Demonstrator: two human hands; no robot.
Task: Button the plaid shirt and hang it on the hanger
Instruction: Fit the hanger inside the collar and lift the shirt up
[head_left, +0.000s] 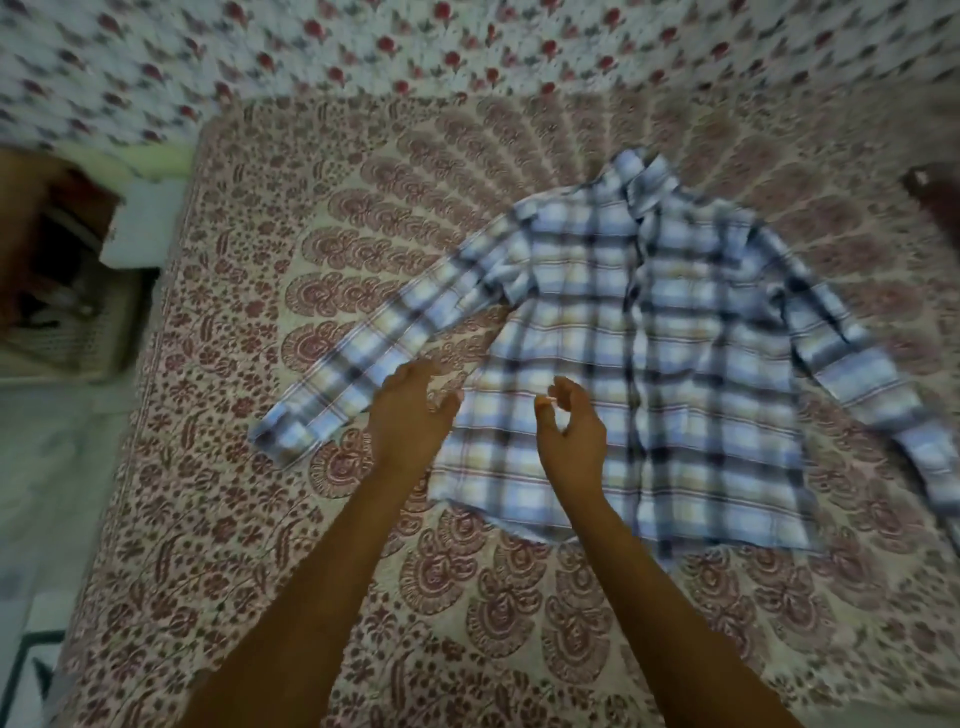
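Plaid shirt (691, 364) lies flat on bed (249, 519), soft, light, limp, likely best pinched at its centre placket; left hand (410, 415) and right hand (571, 436) over its lower panel, fingers loosely curled, holding nothing.

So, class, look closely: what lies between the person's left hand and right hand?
In the head view, only a strip of the plaid shirt, spread on the printed bedspread, lies between the left hand and the right hand.
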